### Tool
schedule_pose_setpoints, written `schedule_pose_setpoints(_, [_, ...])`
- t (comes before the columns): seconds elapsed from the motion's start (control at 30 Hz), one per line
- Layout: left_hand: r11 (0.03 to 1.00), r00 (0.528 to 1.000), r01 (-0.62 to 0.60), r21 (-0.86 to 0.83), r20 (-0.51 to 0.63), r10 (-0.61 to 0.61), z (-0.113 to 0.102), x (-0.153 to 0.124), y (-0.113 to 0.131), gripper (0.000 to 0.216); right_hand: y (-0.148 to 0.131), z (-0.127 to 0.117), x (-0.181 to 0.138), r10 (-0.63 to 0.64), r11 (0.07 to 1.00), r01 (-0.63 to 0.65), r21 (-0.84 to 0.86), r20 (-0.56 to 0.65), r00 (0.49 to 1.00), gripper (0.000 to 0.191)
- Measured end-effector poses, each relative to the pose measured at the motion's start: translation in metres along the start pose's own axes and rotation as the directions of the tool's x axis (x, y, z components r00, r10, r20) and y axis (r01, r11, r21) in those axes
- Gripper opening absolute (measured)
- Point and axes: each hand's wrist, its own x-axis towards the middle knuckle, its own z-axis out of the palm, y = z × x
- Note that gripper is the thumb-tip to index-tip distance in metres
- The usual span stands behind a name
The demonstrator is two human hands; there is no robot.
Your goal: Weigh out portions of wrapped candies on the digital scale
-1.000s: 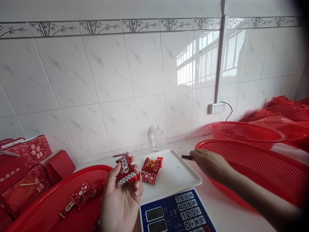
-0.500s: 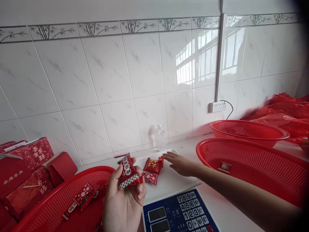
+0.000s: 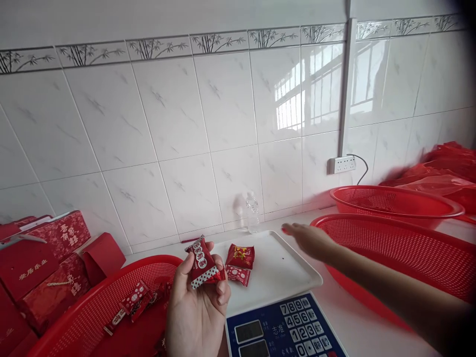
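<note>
My left hand (image 3: 197, 312) is raised palm up and closed on a red sweet packet (image 3: 203, 263) with a white dotted edge, over the rim of a red mesh basket (image 3: 92, 307). Several similar packets (image 3: 130, 305) lie in that basket. My right hand (image 3: 308, 240) hovers over the right end of the white scale tray (image 3: 282, 267), fingers pinched on a small red sweet (image 3: 285, 230) at their tips. Two red packets (image 3: 240, 255) lie on the tray's left part. The hand is close to a second red basket (image 3: 401, 253).
A blue scale keypad (image 3: 290, 327) sits below the tray. A third red basket (image 3: 394, 198) and red bags (image 3: 446, 168) lie at the far right. Red gift boxes (image 3: 44, 258) are stacked at the left. A small clear bottle (image 3: 253, 212) stands by the tiled wall, and a socket (image 3: 341, 164) is mounted on it.
My right hand went from the right basket to the tray, picked up a small red sweet there, and has drawn back to the right. My left hand has stayed put.
</note>
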Motion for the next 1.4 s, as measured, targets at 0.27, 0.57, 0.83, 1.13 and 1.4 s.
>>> schedule_pose_setpoints(0.27, [1.0, 0.999, -0.01, 0.013, 0.034, 0.01, -0.001, 0.003, -0.003, 0.026, 0.032, -0.018, -0.018, 0.083, 0.996, -0.08, -0.039, 0.078, 0.993, 0.041])
schedule_pose_setpoints(0.57, [0.998, 0.999, -0.028, 0.058, 0.038, 0.026, -0.001, 0.002, -0.007, 0.024, -0.106, 0.028, 0.016, -0.372, 0.898, 0.341, 0.279, 0.063, 0.926, 0.049])
schedule_pose_setpoints(0.83, [0.996, 0.998, -0.034, 0.081, 0.047, 0.03, -0.004, 0.011, -0.012, 0.026, -0.1, 0.035, 0.025, -0.257, 0.94, 0.257, 0.226, -0.027, 0.966, 0.028])
schedule_pose_setpoints(1.13, [0.991, 0.989, -0.113, 0.077, 0.101, 0.105, -0.014, 0.029, -0.014, 0.028, 0.042, -0.01, -0.021, 0.088, 0.995, -0.09, -0.05, -0.05, 0.995, 0.029])
schedule_pose_setpoints(1.4, [0.985, 0.989, -0.135, 0.108, 0.078, 0.127, -0.016, 0.035, -0.018, 0.025, -0.039, 0.003, -0.019, -0.238, 0.939, 0.217, 0.267, 0.047, 0.97, 0.044])
